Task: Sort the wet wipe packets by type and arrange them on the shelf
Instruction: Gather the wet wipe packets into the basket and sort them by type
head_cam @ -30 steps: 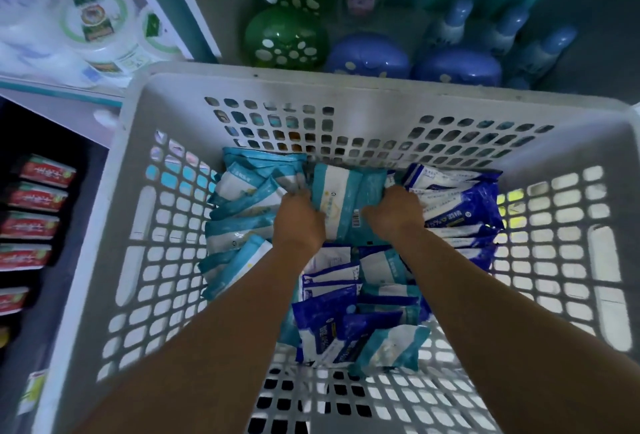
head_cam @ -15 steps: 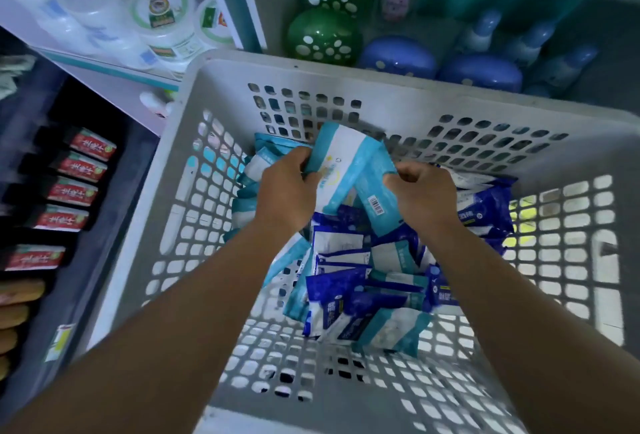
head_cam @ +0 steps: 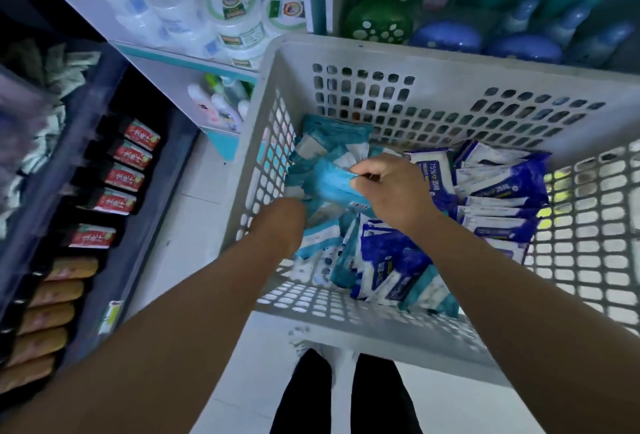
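- Two hands reach down into our white basket [head_cam: 298,52], which stands on the pale floor with its perforated walls around a heap of wipe packets.
- Our right hand [head_cam: 391,191] curls thumb and fingers onto the edge of a teal packet [head_cam: 329,180] — pinching it, raised slightly above the heap at the basket's left side.
- Our left hand [head_cam: 277,222] sits low against the left wall, its fingers buried among the teal packets; we cannot tell whether it grips any, since the fingers are hidden.
- More teal packets [head_cam: 332,135] are piled in the far left corner of the basket and along its left wall.
- Dark blue packets [head_cam: 502,191] stand in a rough row along the right side, one near the hand printed "75%"; others [head_cam: 391,260] lie loose on the basket's floor, mixed with teal ones.
- Left of the basket, a dark shelf holds a column of red-labelled packs [head_cam: 124,177] and, nearer us, tan ones [head_cam: 48,315].
- Beyond it, white tubs [head_cam: 235,14] with green labels sit on a white shelf.
- Past the basket's far rim we see green spotted containers [head_cam: 377,21] and blue ones [head_cam: 519,47] — all somewhat blurred.
- Our dark trouser legs [head_cam: 346,395] show at the bottom edge.
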A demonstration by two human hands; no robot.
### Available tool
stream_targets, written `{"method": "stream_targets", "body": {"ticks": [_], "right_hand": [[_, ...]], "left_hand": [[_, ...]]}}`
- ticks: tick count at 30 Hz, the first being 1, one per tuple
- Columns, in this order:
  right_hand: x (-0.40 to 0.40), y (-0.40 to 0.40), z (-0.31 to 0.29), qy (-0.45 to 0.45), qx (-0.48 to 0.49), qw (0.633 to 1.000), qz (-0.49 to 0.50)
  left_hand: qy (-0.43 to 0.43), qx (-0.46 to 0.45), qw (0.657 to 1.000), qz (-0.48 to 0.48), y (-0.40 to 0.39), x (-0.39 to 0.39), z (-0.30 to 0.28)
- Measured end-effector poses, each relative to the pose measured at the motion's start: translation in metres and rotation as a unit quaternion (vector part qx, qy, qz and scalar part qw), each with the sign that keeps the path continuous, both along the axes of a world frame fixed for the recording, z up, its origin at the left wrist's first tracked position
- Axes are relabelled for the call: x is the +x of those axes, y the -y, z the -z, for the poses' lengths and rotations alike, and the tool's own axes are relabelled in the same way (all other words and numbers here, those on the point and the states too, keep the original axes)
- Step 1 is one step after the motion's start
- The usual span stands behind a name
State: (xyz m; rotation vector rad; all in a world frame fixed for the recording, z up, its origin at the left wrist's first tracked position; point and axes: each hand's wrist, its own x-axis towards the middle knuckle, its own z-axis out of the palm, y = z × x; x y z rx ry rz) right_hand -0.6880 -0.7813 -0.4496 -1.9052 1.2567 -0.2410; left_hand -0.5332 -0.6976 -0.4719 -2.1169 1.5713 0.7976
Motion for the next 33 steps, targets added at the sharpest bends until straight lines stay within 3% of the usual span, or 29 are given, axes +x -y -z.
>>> {"method": "stream_targets", "body": {"ticks": [6,9,13,17,25,29,33], "right_hand": [[0.027,-0.019,0.010,-0.021,0.060,0.997,-0.047],[0.044,-0.028,0.018,-0.068,0.078,0.987,-0.122],[0.052,-0.034,0.026,-0.149,0.098,0.963,-0.200],[0.030,-0.026,0.015,-0.143,0.127,0.968,-0.161],[-0.058,-0.014,-0.007,-0.228,0.123,0.959,-0.115],[-0.094,-0.018,-0.004,-0.301,0.139,0.934,-0.135],[-0.109,-0.024,0.004,-0.297,0.144,0.935,-0.129]], "left_hand": [[-0.055,-0.111,0.983,-0.137,-0.007,-0.002,-0.022],[-0.062,-0.103,0.992,-0.043,-0.012,0.001,-0.020],[-0.040,-0.019,0.997,0.070,-0.012,0.002,-0.008],[-0.058,0.023,0.995,0.078,-0.009,-0.002,-0.005],[-0.273,0.023,0.960,0.064,0.003,-0.043,-0.005],[-0.275,-0.013,0.959,0.073,0.009,-0.066,0.000],[-0.265,-0.014,0.964,0.032,0.013,-0.079,0.007]]}}
